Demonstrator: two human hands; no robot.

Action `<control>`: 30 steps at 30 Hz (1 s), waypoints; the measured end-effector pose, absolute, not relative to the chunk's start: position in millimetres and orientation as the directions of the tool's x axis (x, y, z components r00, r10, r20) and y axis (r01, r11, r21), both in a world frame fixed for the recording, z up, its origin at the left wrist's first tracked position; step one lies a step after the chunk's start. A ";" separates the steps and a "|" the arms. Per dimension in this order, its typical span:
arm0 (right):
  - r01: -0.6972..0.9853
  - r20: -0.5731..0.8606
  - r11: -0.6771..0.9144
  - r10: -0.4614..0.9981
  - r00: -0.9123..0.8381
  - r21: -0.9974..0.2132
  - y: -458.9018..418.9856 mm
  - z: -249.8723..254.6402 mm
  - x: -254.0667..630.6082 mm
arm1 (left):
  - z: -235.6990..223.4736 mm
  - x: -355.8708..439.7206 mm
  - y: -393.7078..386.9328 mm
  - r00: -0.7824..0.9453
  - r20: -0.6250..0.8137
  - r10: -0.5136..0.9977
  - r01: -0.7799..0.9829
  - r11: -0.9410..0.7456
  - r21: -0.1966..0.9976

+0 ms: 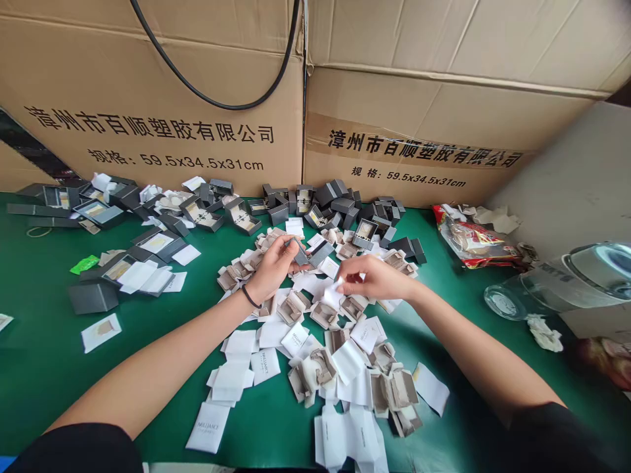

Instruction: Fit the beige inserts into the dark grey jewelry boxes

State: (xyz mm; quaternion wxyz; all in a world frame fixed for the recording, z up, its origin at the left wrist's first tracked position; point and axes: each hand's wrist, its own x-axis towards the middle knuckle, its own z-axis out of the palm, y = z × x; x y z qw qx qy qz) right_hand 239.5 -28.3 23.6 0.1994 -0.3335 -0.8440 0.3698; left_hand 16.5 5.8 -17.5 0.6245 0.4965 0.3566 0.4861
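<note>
over the green table [167, 433] | left hand [275, 264] grips small dark box [302, 256] | right hand [369, 276] pinches white paper [333, 295] | box lies beyond and left of paper, just apart

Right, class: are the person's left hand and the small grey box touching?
Touching. The head view shows it: the left hand holds the small grey box by one end, with no gap between them.
</note>
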 end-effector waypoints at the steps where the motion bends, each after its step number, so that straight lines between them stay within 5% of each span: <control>1: 0.409 0.107 0.418 0.793 -0.600 -0.811 -25.5 20.0 239.8 | -17.6 15.6 5.9 0.274 0.054 0.960 -0.269 0.022 0.963; 3: 0.296 0.101 0.224 0.919 -0.381 -0.929 -21.3 12.3 238.2 | -17.5 13.2 6.2 0.272 0.093 0.958 -0.302 -0.007 0.953; 6: -0.106 0.017 0.007 0.996 -0.091 -0.994 -18.8 3.9 231.6 | -15.0 8.8 5.6 0.291 0.163 0.943 -0.299 -0.072 0.952; 9: -0.480 -0.186 -0.156 0.983 0.014 -0.863 -16.8 2.3 225.5 | -4.9 7.0 0.7 0.438 0.229 0.869 -0.195 -0.157 0.968; 12: -0.677 -0.352 -0.250 0.936 0.014 -0.693 -14.0 3.4 222.6 | 12.2 12.3 -11.0 0.626 0.234 0.744 -0.092 -0.227 0.970; 18: -0.752 -0.338 -0.246 0.941 -0.033 -0.612 -18.8 9.7 215.2 | 28.6 35.7 -40.0 0.786 0.128 0.605 0.024 -0.237 0.971; 25: -0.719 -0.343 -0.291 0.936 -0.078 -0.631 -27.4 14.1 207.4 | 14.6 48.1 -49.0 0.756 0.049 0.652 0.000 -0.075 0.997; 30: -0.634 -0.182 -0.075 0.978 0.105 -0.770 -21.1 10.8 213.3 | 11.7 46.7 -45.0 0.772 0.031 0.635 -0.135 0.115 0.984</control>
